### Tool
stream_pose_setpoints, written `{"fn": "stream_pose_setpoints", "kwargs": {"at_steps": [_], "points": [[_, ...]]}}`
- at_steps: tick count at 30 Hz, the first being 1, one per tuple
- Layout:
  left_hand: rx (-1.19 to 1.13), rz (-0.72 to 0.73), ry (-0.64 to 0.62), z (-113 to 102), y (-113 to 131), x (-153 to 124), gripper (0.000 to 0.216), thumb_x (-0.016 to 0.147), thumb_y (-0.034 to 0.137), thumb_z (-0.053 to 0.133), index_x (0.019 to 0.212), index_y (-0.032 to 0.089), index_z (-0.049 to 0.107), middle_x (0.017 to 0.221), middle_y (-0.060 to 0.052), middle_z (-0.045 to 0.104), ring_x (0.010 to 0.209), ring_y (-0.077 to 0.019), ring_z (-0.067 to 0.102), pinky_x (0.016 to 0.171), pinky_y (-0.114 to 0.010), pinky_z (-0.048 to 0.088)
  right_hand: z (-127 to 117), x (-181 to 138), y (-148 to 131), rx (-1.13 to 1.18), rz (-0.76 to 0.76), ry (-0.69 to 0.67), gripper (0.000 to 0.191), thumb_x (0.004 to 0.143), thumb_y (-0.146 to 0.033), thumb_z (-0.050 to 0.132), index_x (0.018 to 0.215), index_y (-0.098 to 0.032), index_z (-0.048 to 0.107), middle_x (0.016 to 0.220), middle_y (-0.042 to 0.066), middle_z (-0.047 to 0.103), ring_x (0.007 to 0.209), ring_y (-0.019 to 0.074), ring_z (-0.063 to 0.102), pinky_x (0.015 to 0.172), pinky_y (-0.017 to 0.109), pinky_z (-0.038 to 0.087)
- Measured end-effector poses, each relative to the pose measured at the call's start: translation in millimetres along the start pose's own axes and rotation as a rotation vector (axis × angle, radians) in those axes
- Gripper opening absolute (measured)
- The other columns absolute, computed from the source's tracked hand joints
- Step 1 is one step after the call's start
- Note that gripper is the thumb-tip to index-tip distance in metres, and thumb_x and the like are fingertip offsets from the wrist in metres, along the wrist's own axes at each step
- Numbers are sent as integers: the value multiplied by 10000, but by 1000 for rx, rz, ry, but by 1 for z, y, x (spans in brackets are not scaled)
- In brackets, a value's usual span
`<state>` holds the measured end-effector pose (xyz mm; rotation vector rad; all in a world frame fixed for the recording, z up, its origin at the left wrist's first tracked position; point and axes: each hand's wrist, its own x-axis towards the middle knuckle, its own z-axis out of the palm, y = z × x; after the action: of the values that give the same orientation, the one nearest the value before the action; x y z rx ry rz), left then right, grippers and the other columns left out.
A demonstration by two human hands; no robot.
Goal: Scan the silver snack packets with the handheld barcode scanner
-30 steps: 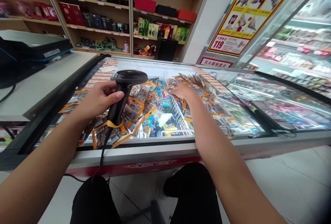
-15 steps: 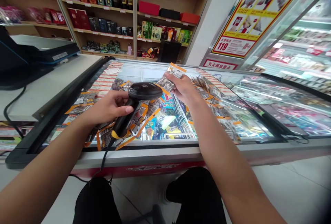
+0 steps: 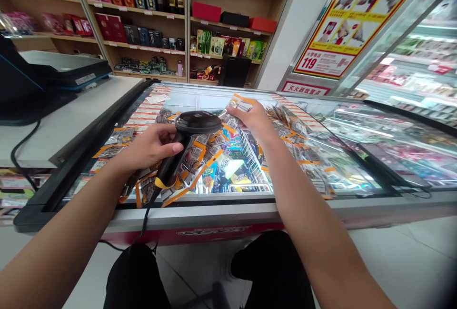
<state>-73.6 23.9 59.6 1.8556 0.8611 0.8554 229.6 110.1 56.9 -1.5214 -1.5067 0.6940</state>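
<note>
My left hand (image 3: 156, 146) is closed around the handle of a black barcode scanner (image 3: 198, 122), whose wide head points away to the right. A cable runs down from the yellow-trimmed base of its handle. In my right hand (image 3: 252, 117) is a small clear packet with an orange edge (image 3: 238, 105), pinched between thumb and fingers above the freezer's glass top. Many similar orange-edged packets (image 3: 148, 190) lie on the glass below and left of the scanner. Another heap of such packets (image 3: 300, 140) lies right of my right forearm.
The chest freezer (image 3: 200, 211) has a glass top, with colourful bags (image 3: 232, 171) and a white wire basket showing beneath. At left stands a counter (image 3: 21, 140) with black equipment. Shelves of bottles and boxes (image 3: 205, 11) line the back; a red-and-yellow poster (image 3: 332, 37) is at right.
The packet in my right hand has dropped slightly and tilted, its orange edge now partly behind my fingers. My left hand keeps hold of the scanner, almost unmoved.
</note>
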Motion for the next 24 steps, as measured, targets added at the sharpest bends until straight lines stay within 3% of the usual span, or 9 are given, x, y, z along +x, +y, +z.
{"fn": "stream_pose_setpoints", "kwargs": {"at_steps": [2, 3, 5, 7, 9, 14, 17, 20, 24], "points": [[-35, 0, 31, 0, -1, -1, 429, 768, 562, 799, 904, 166, 704, 782, -68, 784, 587, -200, 699, 526, -271, 578, -11, 7, 10, -233, -1, 135, 885, 765, -504, 901, 1494, -156, 538, 1317, 215, 711, 1194, 377, 697, 960, 474, 588], [-56, -2, 38, -1, -2, -1, 444, 773, 578, 796, 909, 165, 705, 786, -72, 788, 582, -202, 702, 522, -275, 582, -15, 9, 15, -339, 10, 127, 947, 728, -473, 930, 1514, -140, 521, 1354, 232, 693, 1238, 401, 676, 995, 495, 574], [-85, -8, 39, -1, -3, -1, 459, 777, 597, 793, 901, 165, 703, 789, -80, 793, 573, -208, 707, 519, -285, 591, -21, 10, 21, -438, 47, -49, 960, 705, -458, 944, 1516, -147, 537, 1348, 228, 699, 1194, 400, 699, 982, 511, 585], [-82, -13, 50, -1, -3, -1, 455, 773, 592, 799, 892, 165, 699, 782, -83, 793, 574, -216, 713, 523, -295, 600, -21, 8, 22, -366, 81, -263, 874, 757, -516, 903, 1496, -190, 568, 1288, 191, 730, 1026, 342, 757, 879, 486, 630], [-55, -17, 67, 0, -2, -1, 452, 775, 581, 797, 911, 161, 702, 780, -83, 792, 585, -222, 719, 533, -300, 606, -17, 5, 18, -320, 62, -369, 731, 840, -615, 815, 1425, -221, 625, 1238, 160, 748, 929, 300, 769, 811, 453, 643], [-25, -10, 76, -2, -3, 0, 491, 796, 618, 755, 932, 146, 730, 797, -101, 788, 613, -237, 731, 542, -310, 608, -8, -4, 2, -656, -31, -506, 583, 900, -759, 670, 1108, -225, 777, 1221, 162, 756, 1140, 409, 713, 1020, 559, 555], [-33, -16, 59, -3, -6, 1, 532, 804, 652, 748, 957, 143, 723, 816, -106, 790, 613, -241, 734, 528, -316, 605, -7, -13, -3, -647, 2, -467, 587, 989, -721, 554, 1239, -235, 766, 1378, 162, 710, 1293, 429, 649, 1129, 565, 485], [-43, -44, 53, -4, -6, 0, 544, 829, 646, 762, 987, 131, 690, 833, -99, 801, 621, -231, 729, 541, -323, 617, -5, -35, -5, -654, 56, -313, 743, 1045, -717, 400, 1512, -179, 612, 1622, 209, 507, 1490, 453, 482, 1207, 567, 405], [-60, -28, 65, -6, -10, -3, 521, 861, 599, 790, 1025, 116, 687, 873, -87, 822, 645, -210, 734, 571, -312, 629, 10, -75, -3, -635, 39, -366, 1038, 908, -917, 416, 1688, -234, 378, 1761, 206, 267, 1589, 516, 276, 1211, 657, 354]]}}
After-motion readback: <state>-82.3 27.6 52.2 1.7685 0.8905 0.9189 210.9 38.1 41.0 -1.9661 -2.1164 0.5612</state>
